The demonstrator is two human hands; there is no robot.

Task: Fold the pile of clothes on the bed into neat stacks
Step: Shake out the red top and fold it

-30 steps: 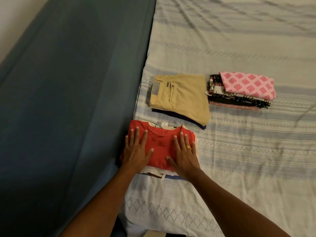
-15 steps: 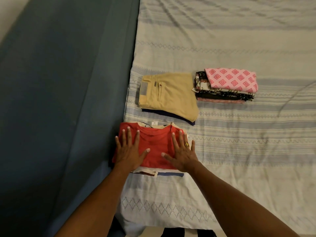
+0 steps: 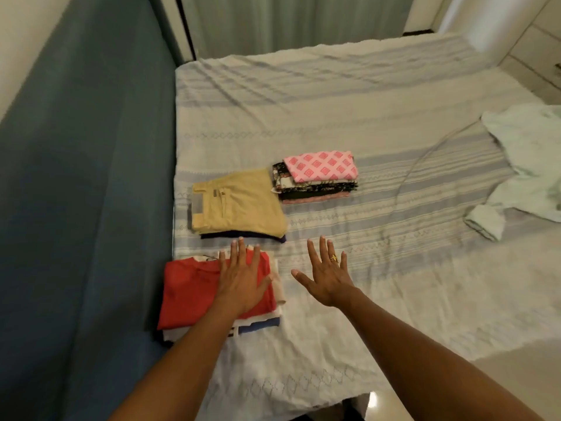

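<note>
Blue-covered mattress (image 3: 85,177) at left, pale curtain (image 3: 288,22) behind, tiled floor (image 3: 534,56) at far right.

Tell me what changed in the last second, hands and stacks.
The right hand left the red shirt and moved right, now spread open above the bedcover. The left hand slid toward the shirt's right side, still flat on it. The khaki trousers and the pink-topped stack stayed put.

Left hand (image 3: 243,279): flat on red shirt (image 3: 191,296), near-left bed (image 3: 349,110) edge.
Right hand (image 3: 326,276): fingers spread, beside it.
Unfolded garment (image 3: 525,156): right edge.
</note>
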